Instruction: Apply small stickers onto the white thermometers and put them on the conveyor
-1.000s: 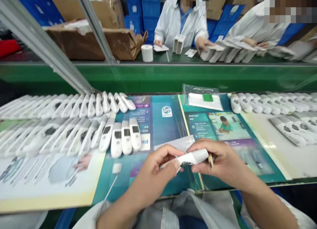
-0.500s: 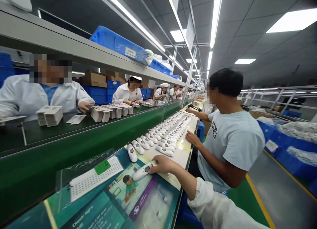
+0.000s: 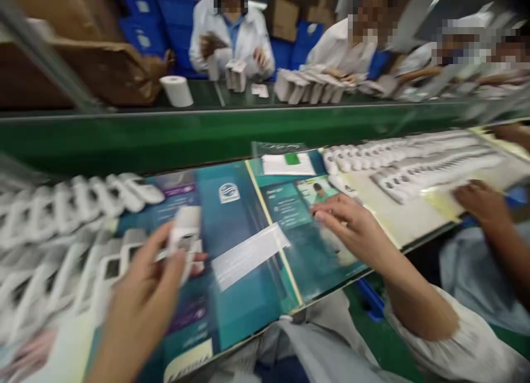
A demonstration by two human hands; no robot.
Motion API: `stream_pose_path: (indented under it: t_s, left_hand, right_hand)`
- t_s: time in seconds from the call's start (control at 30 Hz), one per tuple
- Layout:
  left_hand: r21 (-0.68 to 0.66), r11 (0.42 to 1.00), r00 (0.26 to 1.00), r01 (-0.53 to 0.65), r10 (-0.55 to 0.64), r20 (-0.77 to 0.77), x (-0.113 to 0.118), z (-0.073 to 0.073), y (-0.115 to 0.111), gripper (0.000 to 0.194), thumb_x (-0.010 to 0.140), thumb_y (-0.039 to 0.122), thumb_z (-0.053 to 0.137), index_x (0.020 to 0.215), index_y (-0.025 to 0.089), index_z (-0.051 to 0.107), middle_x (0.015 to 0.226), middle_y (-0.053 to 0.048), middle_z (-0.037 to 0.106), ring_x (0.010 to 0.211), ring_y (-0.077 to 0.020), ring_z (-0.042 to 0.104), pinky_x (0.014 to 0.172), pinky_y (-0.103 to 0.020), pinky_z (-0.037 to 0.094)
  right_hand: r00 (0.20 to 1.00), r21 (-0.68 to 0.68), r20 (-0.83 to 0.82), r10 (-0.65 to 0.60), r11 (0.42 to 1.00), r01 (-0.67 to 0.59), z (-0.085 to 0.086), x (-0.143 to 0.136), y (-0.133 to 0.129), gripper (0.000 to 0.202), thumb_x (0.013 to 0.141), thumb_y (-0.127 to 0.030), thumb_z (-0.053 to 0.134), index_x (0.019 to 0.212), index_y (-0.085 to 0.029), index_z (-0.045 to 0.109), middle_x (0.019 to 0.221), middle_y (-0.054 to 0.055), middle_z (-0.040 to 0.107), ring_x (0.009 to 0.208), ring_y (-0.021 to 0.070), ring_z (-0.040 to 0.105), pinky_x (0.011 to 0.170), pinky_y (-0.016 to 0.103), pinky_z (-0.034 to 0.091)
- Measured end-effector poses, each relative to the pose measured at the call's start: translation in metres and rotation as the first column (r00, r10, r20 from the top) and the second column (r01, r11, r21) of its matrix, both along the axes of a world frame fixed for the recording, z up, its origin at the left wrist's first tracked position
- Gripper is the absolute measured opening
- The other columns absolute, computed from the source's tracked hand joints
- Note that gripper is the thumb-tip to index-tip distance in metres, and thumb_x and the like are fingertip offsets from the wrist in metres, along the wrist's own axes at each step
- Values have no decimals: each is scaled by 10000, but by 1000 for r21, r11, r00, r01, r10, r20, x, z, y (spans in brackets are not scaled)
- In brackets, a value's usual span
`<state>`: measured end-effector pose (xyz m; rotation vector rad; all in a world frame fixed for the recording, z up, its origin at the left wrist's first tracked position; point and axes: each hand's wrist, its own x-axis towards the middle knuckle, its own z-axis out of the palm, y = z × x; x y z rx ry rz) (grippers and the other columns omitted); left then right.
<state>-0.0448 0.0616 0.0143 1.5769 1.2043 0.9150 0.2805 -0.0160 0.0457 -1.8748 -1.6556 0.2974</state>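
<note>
My left hand [image 3: 144, 289] grips a white handheld device [image 3: 186, 225] with a grey end, held above the teal printed sheets; motion smears its details. Near it, rows of similar white devices [image 3: 103, 198] lie on the left of the bench, some showing dark screens. My right hand [image 3: 351, 225] hovers over the printed picture at the right, its fingers loosely curved and seemingly with nothing in them, though blur hides the fingertips. Just behind it a single white device [image 3: 344, 185] lies by the front of the right-hand rows of white devices [image 3: 397, 187].
A white paper strip [image 3: 250, 256] lies across the teal sheets [image 3: 232, 317]. Behind is a bagged label sheet [image 3: 287, 165] with a green patch. A green conveyor edge [image 3: 207, 132] runs along the back. A co-worker's hand [image 3: 482, 206] rests at the right; another person's hand [image 3: 31, 352] shows lower left.
The view has swung left and down, bringing my left hand with a device into sight. My right hand has let go of its white device, which lies beside the rows.
</note>
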Motion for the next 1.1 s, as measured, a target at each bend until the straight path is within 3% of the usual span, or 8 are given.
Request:
stream_pose_path:
  t_s: [0.03,0.1,0.2,0.3,0.5,0.7,0.9,1.1]
  left_hand:
    - [-92,995,999,-34,34,-2,4,-1,-9,507,957,513,567,1396,274,485,920,-31,734,747,-226,694,696,-336,572]
    - [-167,985,995,36,-20,96,21,-7,-19,476,977,437,520,1405,233,478,1079,-73,714,888,-233,698,773,-346,576]
    - [-179,974,980,138,-109,165,45,-18,-25,480,967,373,507,1408,190,458,1212,-114,663,1003,-236,666,874,-373,562]
    - [-197,968,980,156,-127,152,50,-28,-26,487,976,384,493,1424,202,433,1237,-110,644,974,-226,654,914,-397,535]
    - [-215,962,980,167,-138,143,42,-29,-24,504,982,398,484,1443,206,416,1217,-98,644,971,-236,641,922,-409,501]
    - [-237,955,974,178,-137,181,43,-31,-22,510,987,403,489,1451,208,406,1218,-93,649,953,-228,645,900,-398,504]
    - [-227,955,969,189,-145,199,42,-33,-22,524,981,407,505,1458,210,418,1163,-75,638,987,-234,638,883,-386,523]
    - [-150,975,986,163,-157,52,43,-21,-22,435,980,392,485,1377,216,504,913,-20,651,774,-195,612,672,-314,480]
  right_hand:
    - [995,-1,-26,93,996,-93,-7,-16,1,251,1003,-378,532,1027,-229,732,944,64,670,889,203,651,786,323,502]
    - [982,-21,-22,189,982,-189,-22,-44,2,199,988,-316,562,994,-215,733,897,54,682,824,194,655,733,319,497]
    - [974,-70,65,218,974,-214,-41,-69,10,177,984,-273,562,1005,-207,725,912,56,685,839,201,656,756,332,496]
    - [963,-102,102,249,966,-239,-49,-75,21,187,987,-241,545,961,-208,727,934,60,677,861,194,653,781,326,493]
    - [972,-113,88,218,972,-208,-45,-77,29,148,936,-178,575,914,-202,719,965,52,669,844,174,649,737,297,483]
    - [980,-122,97,172,980,-160,-49,-81,31,67,901,-268,676,896,-210,710,916,35,656,861,196,651,764,319,476]
    - [990,-110,64,123,987,-115,-50,-84,33,75,862,-238,683,796,-203,681,836,19,632,785,175,627,696,290,443]
    - [960,42,-197,198,980,-194,-20,-86,22,129,828,-261,744,734,-210,671,743,-3,603,676,135,565,601,256,432]
